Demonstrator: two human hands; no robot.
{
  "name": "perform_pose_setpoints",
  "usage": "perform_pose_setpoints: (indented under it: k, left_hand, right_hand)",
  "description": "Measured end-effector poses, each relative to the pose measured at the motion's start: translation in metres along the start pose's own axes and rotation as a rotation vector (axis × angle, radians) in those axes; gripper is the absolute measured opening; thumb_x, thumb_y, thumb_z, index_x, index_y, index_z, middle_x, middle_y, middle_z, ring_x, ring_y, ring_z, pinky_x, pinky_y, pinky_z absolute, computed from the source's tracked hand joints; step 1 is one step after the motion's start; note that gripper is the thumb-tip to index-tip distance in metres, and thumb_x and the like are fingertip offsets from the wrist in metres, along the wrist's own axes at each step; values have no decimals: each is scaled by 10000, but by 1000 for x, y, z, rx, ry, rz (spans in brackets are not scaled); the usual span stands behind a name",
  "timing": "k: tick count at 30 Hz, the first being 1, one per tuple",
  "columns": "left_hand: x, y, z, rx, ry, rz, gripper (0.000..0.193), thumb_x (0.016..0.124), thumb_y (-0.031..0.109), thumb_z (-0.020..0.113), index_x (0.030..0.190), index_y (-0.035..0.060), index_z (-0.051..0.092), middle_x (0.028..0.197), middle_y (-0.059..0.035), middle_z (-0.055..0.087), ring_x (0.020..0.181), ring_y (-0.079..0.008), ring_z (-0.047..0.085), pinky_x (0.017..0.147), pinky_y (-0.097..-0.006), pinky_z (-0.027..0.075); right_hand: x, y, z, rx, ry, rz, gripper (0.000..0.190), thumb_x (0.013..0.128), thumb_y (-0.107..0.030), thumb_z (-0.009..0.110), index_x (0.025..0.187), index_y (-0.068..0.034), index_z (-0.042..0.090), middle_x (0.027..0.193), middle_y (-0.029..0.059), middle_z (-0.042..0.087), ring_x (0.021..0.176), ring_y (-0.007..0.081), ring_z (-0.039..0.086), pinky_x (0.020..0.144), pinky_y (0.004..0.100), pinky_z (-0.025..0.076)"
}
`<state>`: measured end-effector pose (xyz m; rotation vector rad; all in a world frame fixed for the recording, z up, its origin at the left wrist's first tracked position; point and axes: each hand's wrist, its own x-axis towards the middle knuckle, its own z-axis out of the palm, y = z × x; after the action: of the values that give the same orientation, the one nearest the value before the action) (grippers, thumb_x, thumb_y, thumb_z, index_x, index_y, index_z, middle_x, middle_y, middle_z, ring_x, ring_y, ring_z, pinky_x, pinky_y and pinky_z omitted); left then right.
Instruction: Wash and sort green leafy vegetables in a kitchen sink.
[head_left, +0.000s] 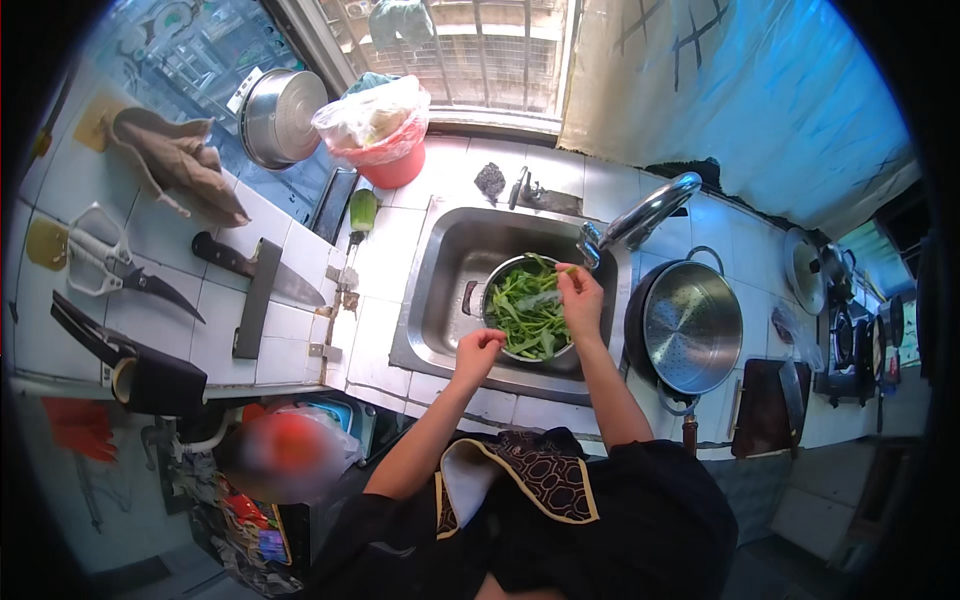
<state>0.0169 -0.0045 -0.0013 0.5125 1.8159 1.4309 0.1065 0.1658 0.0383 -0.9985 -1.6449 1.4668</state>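
A metal pot (475, 298) full of leafy greens (525, 311) stands in the stainless steel sink (442, 292). Over the pot's right side, my right hand (581, 300) pinches a green stem near its fingertips. My left hand (480, 354) is at the pot's near left rim, fingers curled together; whether anything small is between them does not show. A chrome faucet (645, 214) reaches over the sink's right side, and what looks like running water crosses the greens beside my right hand.
Right of the sink sits a perforated steamer pot (694, 326), then a dark cutting board (769, 405) with a cleaver (791, 394). Behind left are a red bucket (394, 165) and a cut green vegetable (363, 210). Scissors (112, 262) and a knife (292, 285) hang on the left tiles.
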Motion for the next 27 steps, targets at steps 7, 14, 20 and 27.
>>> perform_pose_setpoints:
  k: [7,14,20,27]
  left_hand:
    - [10,45,5,34,35,191,182,739,7,492,888,-32,590,802,-69,617,735,-99,572,675,-212,445]
    - [12,97,16,426,237,794,156,706,85,580,857,87,618,807,-73,567,801,-235,518,697,-325,412]
    - [14,106,22,503,83,730,81,703,94,592,775,70,618,768,-78,576,766,-249,515,682,-346,407]
    - [20,98,23,513,30,713,64,694,88,590,752,63,599,728,-64,578,729,-244,518,651,-347,411]
  right_hand:
    - [-12,-24,-11,190,-16,29,159,837,-100,489,959,-25,557,816,32,591,696,76,556,510,177,429]
    - [-13,-38,-17,374,-59,147,136,834,-122,500,920,-31,554,759,25,599,644,87,579,506,177,434]
    - [-16,-43,-15,384,-123,139,163,837,-150,506,942,-30,538,774,37,600,656,95,579,508,177,432]
    - [-16,-41,-16,373,-175,94,115,832,-102,501,906,-33,556,750,23,587,648,77,557,523,187,427]
